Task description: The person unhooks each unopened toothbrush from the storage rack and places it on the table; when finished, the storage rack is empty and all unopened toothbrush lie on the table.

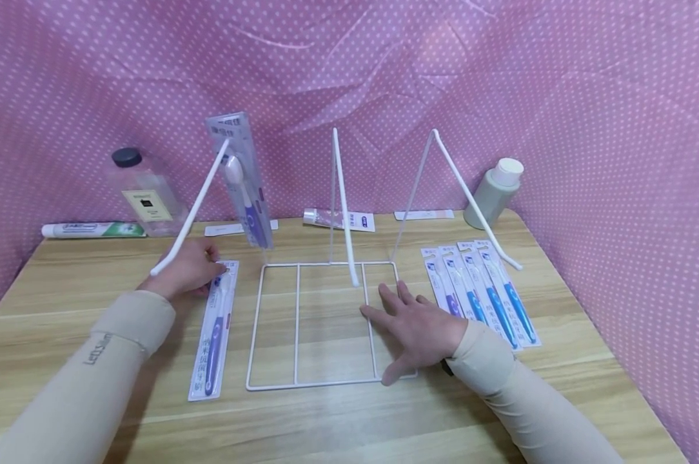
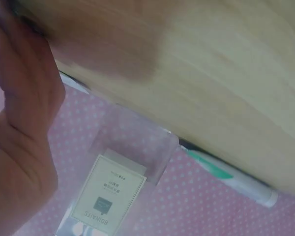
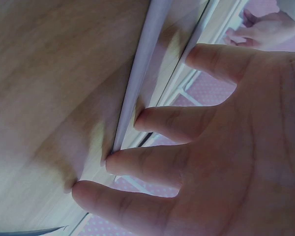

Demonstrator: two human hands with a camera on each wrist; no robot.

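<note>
A packaged purple toothbrush point(image 1: 213, 341) lies lengthwise on the table at the left. My left hand point(image 1: 184, 267) pinches its upper end with curled fingers; in the left wrist view those fingertips are mostly out of sight. At the centre stands a white wire rack point(image 1: 296, 322) with three slanting prongs. Several packaged toothbrushes point(image 1: 245, 187) hang overlapped from the left prong, a purple one in front. My right hand point(image 1: 422, 328) spreads over the right side of the rack's base, and in the right wrist view its straight fingers point(image 3: 147, 164) touch the wire and the tabletop.
Several packaged toothbrushes point(image 1: 491, 296), blue and purple, lie fanned at the right. Along the back are a green-and-white toothpaste tube point(image 1: 94, 230), a clear pink bottle point(image 1: 149, 200), a small pink tube point(image 1: 338, 219) and a grey bottle point(image 1: 491, 196). Pink dotted cloth point(image 1: 605, 161) surrounds the table.
</note>
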